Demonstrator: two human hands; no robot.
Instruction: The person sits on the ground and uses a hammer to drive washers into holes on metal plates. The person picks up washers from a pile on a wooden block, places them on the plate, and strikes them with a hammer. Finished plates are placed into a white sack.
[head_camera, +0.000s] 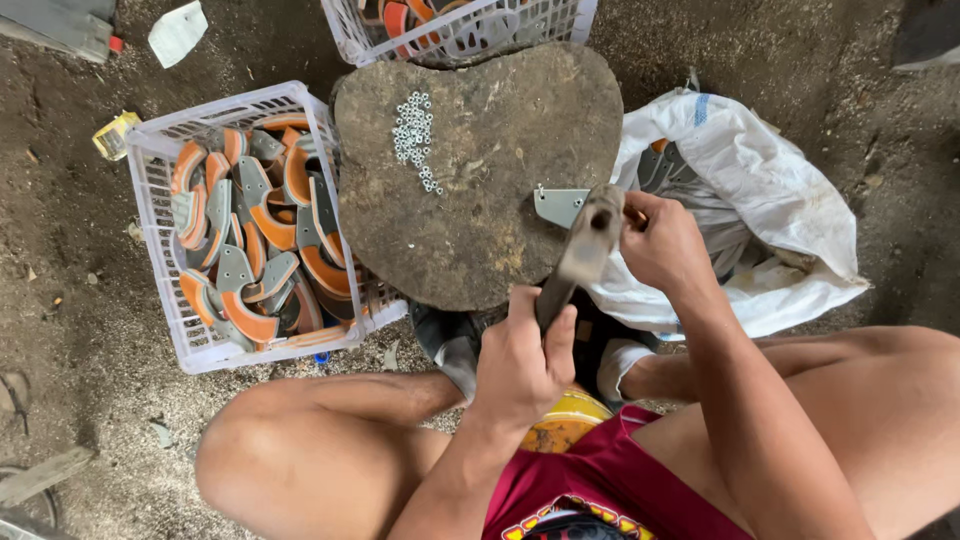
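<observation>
My left hand (522, 355) grips the handle of a hammer (585, 245), whose head is raised over the right edge of a rounded wooden block (470, 170). My right hand (665, 243) holds a grey metal plate (560, 205) flat on that edge, just under the hammer head. A small pin stands at the plate's left corner. Several small silver rivets (415, 135) lie in a cluster on the block's upper left.
A white plastic crate (160, 250) of orange-and-grey curved parts stands left of the block. Another white crate (455, 35) sits behind it. A white sack (760, 170) with grey parts lies to the right. My bare knees flank the block on a dirt floor.
</observation>
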